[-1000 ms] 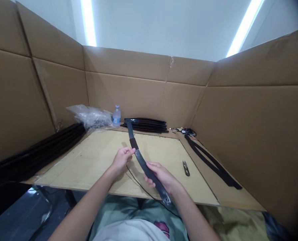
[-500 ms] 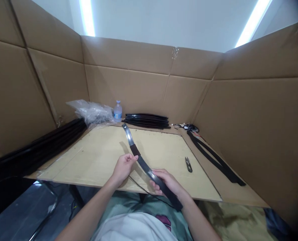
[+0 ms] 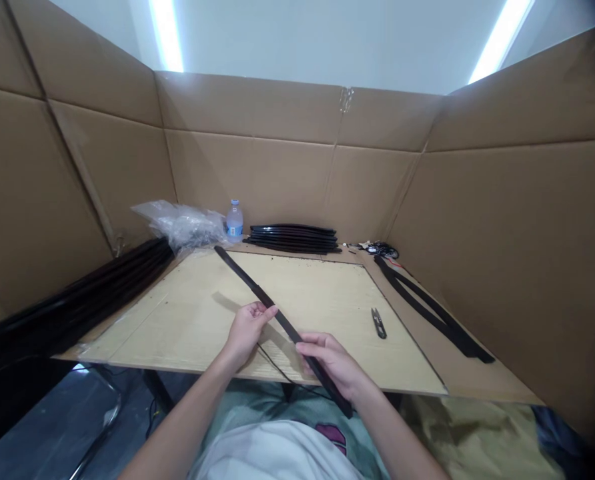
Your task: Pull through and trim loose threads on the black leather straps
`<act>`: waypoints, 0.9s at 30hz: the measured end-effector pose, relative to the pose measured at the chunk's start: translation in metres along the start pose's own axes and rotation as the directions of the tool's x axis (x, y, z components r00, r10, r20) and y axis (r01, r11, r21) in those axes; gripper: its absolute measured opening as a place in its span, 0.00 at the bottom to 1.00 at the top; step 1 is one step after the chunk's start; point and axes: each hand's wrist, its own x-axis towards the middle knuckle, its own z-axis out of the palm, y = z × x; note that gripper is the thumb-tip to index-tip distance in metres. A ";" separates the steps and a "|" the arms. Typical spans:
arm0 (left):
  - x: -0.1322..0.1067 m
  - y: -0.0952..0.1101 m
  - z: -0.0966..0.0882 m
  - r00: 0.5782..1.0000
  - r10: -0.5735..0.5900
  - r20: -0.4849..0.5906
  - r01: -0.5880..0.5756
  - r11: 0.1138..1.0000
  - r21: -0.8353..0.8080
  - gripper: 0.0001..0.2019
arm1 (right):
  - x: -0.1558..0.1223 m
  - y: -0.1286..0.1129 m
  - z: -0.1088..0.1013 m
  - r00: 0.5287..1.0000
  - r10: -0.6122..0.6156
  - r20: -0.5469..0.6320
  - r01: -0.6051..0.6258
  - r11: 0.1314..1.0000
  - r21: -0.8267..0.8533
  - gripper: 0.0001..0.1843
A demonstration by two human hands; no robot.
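A long, slim black strip (image 3: 290,328) runs slantwise above the board, its far end up and left, its near end by my lap. A thicker band or sleeve wraps it just beyond my left hand (image 3: 249,331), which pinches the strip near its middle. Closer to me, my right hand (image 3: 331,363) grips the lower part, thumb on top and fingers beneath. A thin dark cord (image 3: 275,365) hangs below the strip, between the hands. What it joins to is hidden.
Thread snips (image 3: 378,323) lie on the pale board (image 3: 177,320). Behind are stacked black strips (image 3: 292,239), a water bottle (image 3: 235,221) and clear plastic bags (image 3: 187,225). More black strips lie left (image 3: 92,287) and right (image 3: 432,310). Cardboard walls (image 3: 257,167) surround the table.
The strip has rolled in my hands: its shiny, broad face no longer shows, and its narrow black side faces me. Its far end has swung left.
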 end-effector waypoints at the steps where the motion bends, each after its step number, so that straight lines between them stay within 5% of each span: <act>1: 0.000 0.000 0.000 1.000 -0.023 0.018 0.023 0.999 -0.028 0.20 | 0.001 0.000 -0.001 1.000 0.006 0.023 -0.005 1.000 -0.018 0.14; 9: 0.000 -0.004 -0.003 0.988 -0.112 0.110 0.127 0.981 -0.144 0.18 | 0.005 0.000 -0.005 0.990 -0.063 0.123 0.082 0.984 -0.157 0.18; 19: 0.006 -0.010 -0.004 0.995 -0.101 0.012 0.101 0.971 -0.217 0.19 | 0.007 -0.001 -0.001 0.985 -0.150 0.087 0.155 0.987 -0.047 0.17; 27: 0.005 -0.007 -0.008 0.973 -0.167 0.162 0.201 0.953 -0.225 0.19 | 0.004 -0.006 -0.008 0.999 -0.035 -0.012 0.031 0.972 -0.235 0.19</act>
